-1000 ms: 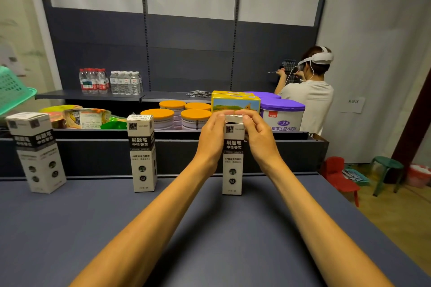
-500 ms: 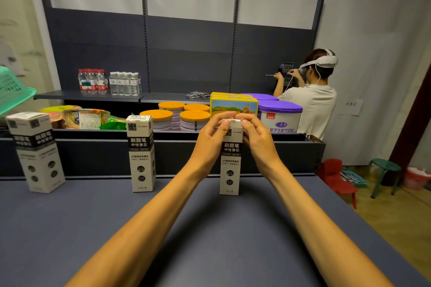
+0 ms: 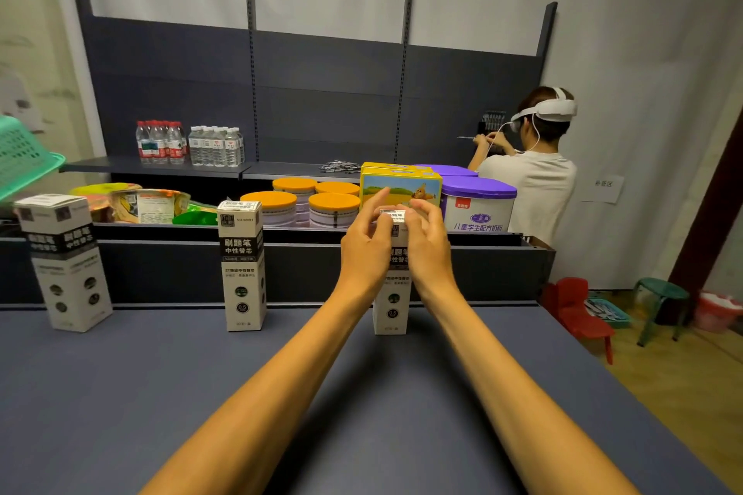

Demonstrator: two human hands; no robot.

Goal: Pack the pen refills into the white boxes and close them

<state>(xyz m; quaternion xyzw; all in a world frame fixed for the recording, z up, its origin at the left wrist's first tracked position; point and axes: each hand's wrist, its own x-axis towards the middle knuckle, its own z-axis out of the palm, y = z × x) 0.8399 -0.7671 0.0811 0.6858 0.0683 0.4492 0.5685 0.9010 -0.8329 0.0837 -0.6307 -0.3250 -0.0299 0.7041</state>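
Both hands, left hand [image 3: 364, 249] and right hand [image 3: 427, 249], pinched the white box [image 3: 392, 301] top in a narrow grip; pressing its flap squarely down while steadying it seemed wise.

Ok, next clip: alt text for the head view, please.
Both hands, left hand and right hand, hold the top of an upright white refill box on a dark blue table, fingers at its top flap. Two more white boxes stand to the left; behind are tins with orange lids and a person in a headset.
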